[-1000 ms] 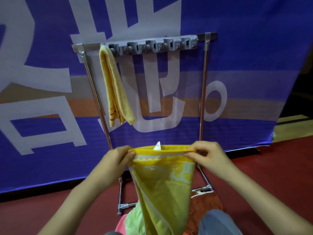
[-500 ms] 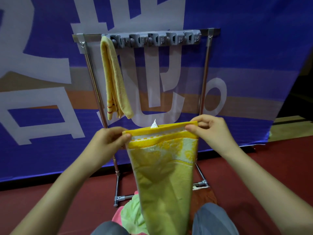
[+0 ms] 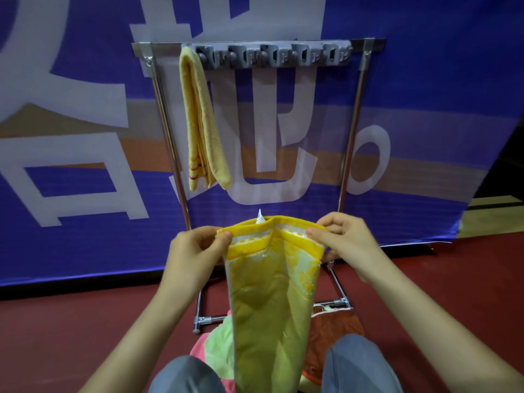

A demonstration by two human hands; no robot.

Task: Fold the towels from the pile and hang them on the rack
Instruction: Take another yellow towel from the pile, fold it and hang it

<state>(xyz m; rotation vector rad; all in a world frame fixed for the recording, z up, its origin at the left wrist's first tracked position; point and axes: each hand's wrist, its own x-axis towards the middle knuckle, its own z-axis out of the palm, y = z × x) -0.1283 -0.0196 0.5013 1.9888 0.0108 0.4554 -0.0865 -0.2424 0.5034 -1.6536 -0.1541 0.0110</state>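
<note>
A bright yellow towel [image 3: 272, 302] hangs lengthwise in front of me, its top edge pinched at both corners. My left hand [image 3: 195, 251] grips the left corner and my right hand [image 3: 344, 242] grips the right one. The top edge buckles upward in the middle, with a white label sticking up. Behind it stands the metal rack [image 3: 357, 114] with a row of grey clips along its top bar. A folded pale-orange towel [image 3: 202, 120] hangs at the bar's left end. On the floor at the rack's base lies the pile [image 3: 218, 341] of green, pink and rust-brown towels, partly hidden.
A large blue banner [image 3: 425, 109] with white lettering stands right behind the rack. The floor [image 3: 71, 330] is dark red. My grey-trousered knees [image 3: 357, 361] flank the pile at the bottom. The rack's foot bars [image 3: 209, 320] lie on the floor.
My hands have come closer together, so the towel's top edge now buckles upward instead of being stretched flat. The towel hangs narrower than before.
</note>
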